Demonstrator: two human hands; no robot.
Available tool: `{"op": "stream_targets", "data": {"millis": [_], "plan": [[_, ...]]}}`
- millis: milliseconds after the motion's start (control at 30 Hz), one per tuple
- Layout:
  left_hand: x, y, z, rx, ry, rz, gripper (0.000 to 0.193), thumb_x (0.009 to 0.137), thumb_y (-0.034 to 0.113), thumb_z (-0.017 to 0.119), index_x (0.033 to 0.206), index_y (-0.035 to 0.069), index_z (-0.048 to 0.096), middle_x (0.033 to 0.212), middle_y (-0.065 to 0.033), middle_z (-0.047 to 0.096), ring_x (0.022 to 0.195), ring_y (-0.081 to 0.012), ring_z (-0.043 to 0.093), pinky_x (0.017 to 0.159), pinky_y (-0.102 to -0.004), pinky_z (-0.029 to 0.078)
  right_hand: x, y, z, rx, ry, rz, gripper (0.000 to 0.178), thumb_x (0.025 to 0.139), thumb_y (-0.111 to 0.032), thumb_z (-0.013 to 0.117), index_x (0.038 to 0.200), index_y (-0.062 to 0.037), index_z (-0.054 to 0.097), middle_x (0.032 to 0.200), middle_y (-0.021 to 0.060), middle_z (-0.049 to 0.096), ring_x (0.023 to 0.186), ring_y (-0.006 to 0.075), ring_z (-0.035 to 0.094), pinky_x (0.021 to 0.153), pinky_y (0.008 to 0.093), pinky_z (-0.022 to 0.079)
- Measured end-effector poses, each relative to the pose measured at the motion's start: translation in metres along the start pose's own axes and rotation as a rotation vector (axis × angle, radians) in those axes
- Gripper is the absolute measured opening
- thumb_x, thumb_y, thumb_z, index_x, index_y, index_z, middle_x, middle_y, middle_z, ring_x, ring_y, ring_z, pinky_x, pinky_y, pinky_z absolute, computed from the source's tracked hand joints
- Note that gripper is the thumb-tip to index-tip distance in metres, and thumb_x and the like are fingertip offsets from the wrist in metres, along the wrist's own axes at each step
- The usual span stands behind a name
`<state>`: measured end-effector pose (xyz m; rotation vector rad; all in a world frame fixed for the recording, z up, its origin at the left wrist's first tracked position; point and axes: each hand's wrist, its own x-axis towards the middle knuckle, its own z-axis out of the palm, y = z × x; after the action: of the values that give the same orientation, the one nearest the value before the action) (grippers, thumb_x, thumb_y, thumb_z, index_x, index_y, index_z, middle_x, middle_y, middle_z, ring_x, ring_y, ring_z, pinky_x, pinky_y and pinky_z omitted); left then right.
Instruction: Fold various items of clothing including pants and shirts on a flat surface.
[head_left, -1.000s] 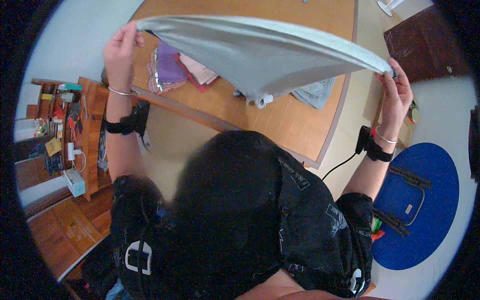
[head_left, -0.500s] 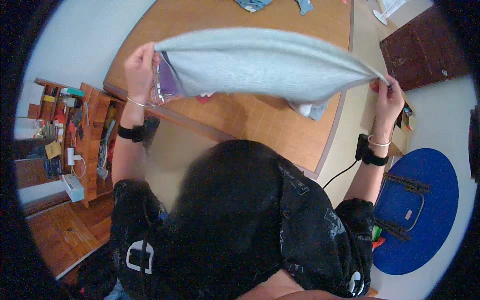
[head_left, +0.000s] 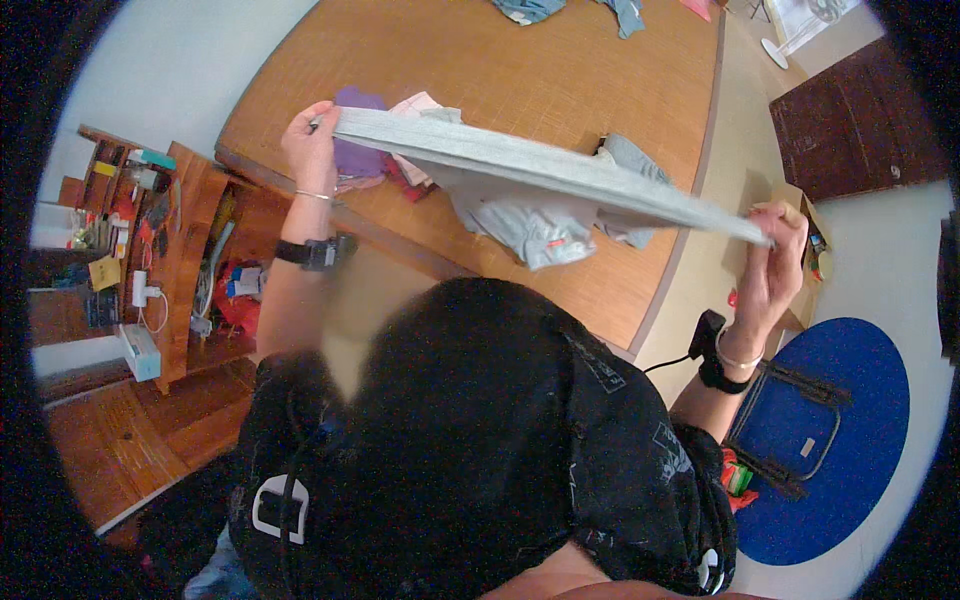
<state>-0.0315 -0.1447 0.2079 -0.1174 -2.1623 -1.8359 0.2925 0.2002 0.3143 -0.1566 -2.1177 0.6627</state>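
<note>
A light grey garment (head_left: 520, 160), which looks like a shirt, is stretched in a long slanting band above the woven mat. Its left end is pinched by my left hand (head_left: 310, 140), and its right end is gripped by my right hand (head_left: 778, 245), which sits lower. Below the taut edge, the rest of the cloth hangs down and shows a small red tag. Close to my left hand lies folded purple cloth (head_left: 358, 145), with pink and red pieces beside it. Partly hidden behind the band is a darker grey garment (head_left: 635, 158).
The brown woven mat (head_left: 480, 60) covers a raised platform. Blue clothes (head_left: 528, 10) lie at its far side. A wooden shelf (head_left: 185, 270) with small items stands left. To the right are a blue folding table (head_left: 870, 440), a dark brown cabinet (head_left: 850, 120) and a white fan (head_left: 775, 52).
The garment has gone from a broad, billowing sheet to a narrow taut band. My right hand has dropped lower; more of the clothes behind it now show.
</note>
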Motion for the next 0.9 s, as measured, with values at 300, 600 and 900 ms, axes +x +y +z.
{"op": "stream_targets", "data": {"millis": [300,600,900], "plan": [[-0.058,0.07,0.077,-0.485,-0.747,-0.034,0.027,0.077,-0.004,0.056,0.102,0.004,0.052,0.093,-0.0033,0.056,0.082,-0.0123,0.055,0.073,-0.0242,0.047,0.015,-0.052,0.042,0.387,-0.628,-0.077,0.009,0.077,-0.007,0.059,0.084,-0.0012,0.06,0.077,0.0082,0.058,0.071,0.0226,0.054,0.065,0.0322,0.043],[-0.119,0.108,0.111,-0.691,-1.137,0.102,0.037,0.081,-0.012,0.046,0.114,0.003,0.039,0.097,-0.0072,0.055,0.095,-0.0104,0.054,0.08,-0.0228,0.044,0.025,-0.04,0.117,0.416,-0.466,0.196,0.029,0.07,-0.009,0.071,0.094,-0.004,0.056,0.074,0.0037,0.055,0.063,0.0132,0.053,0.058,0.0248,0.044],[-0.124,0.095,0.113,-0.619,-1.074,0.154,0.028,0.081,-0.013,0.045,0.105,0.0,0.047,0.095,-0.0073,0.058,0.092,-0.0109,0.058,0.077,-0.0223,0.046,0.019,-0.011,0.124,0.411,-0.598,0.345,0.029,0.067,-0.01,0.074,0.089,-0.0026,0.058,0.07,0.0025,0.057,0.061,0.0095,0.052,0.054,0.024,0.043]]}}
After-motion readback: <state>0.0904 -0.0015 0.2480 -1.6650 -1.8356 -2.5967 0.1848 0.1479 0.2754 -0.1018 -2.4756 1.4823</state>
